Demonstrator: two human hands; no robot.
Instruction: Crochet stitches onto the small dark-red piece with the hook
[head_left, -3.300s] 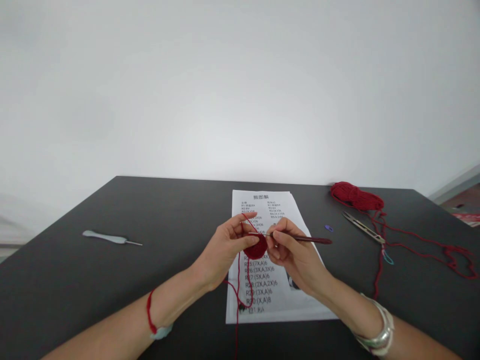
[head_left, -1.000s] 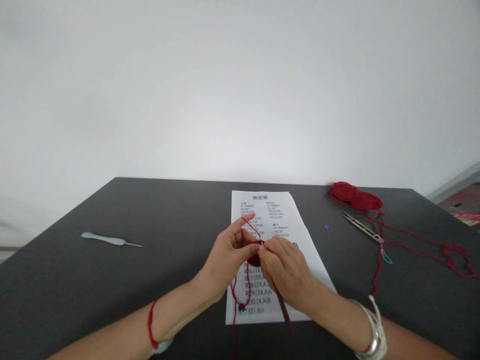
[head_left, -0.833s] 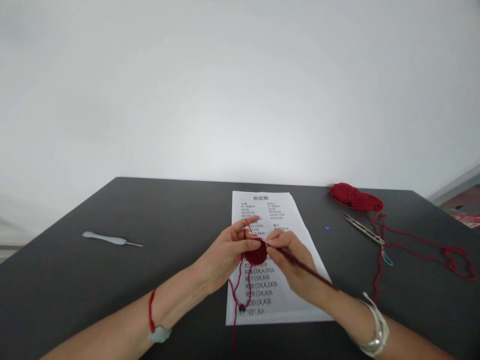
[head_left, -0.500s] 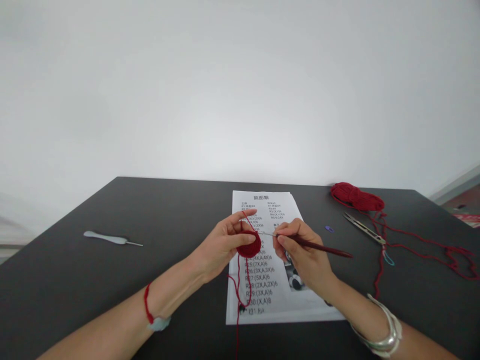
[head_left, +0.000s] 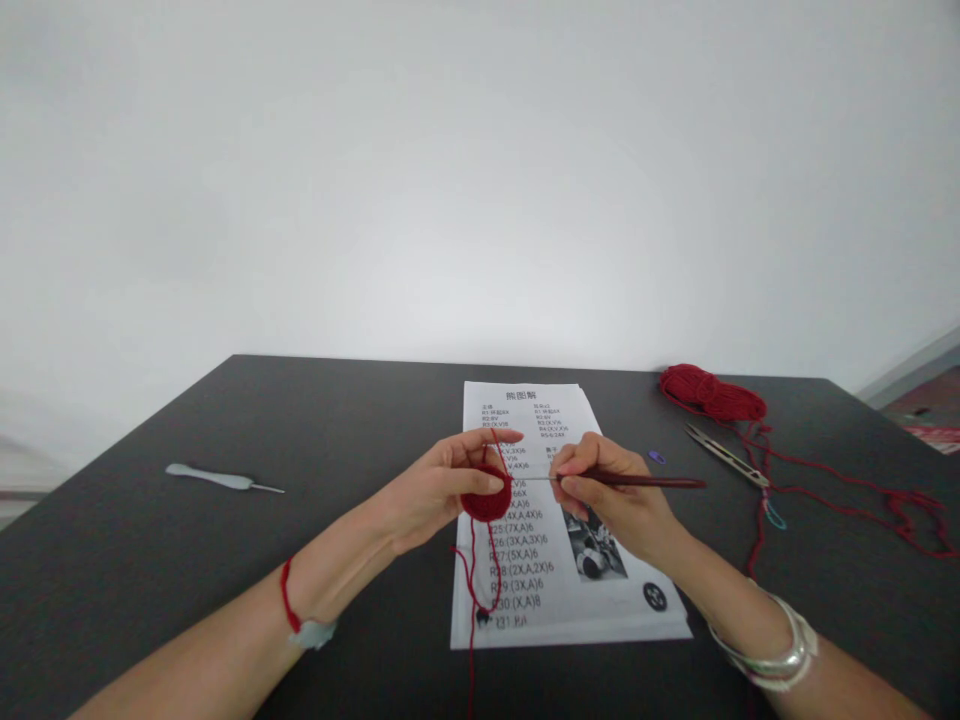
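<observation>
Between thumb and fingers, my left hand (head_left: 450,485) pinches a round red crochet piece (head_left: 487,496). Red yarn runs over its outstretched index finger, and strands (head_left: 474,570) hang below the piece. My right hand (head_left: 611,490) is closed around the dark reddish-brown handle of a crochet hook (head_left: 652,481). The hook's thin metal shaft points left and reaches the right edge of the crochet piece; its very tip cannot be made out. Both hands are above a printed pattern sheet (head_left: 600,615).
A white-handled crochet hook (head_left: 210,476) lies on the dark table (head_left: 360,400) at left. To the right are a red yarn skein (head_left: 709,392), thread snips (head_left: 726,456) with a blue loop, a small purple stitch marker (head_left: 657,457) and loose red yarn (head_left: 855,490). A white wall (head_left: 480,200) stands behind.
My left hand and the crochet piece have shifted slightly left and down. The hook in my right hand has turned closer to level, and more of the sheet's picture shows.
</observation>
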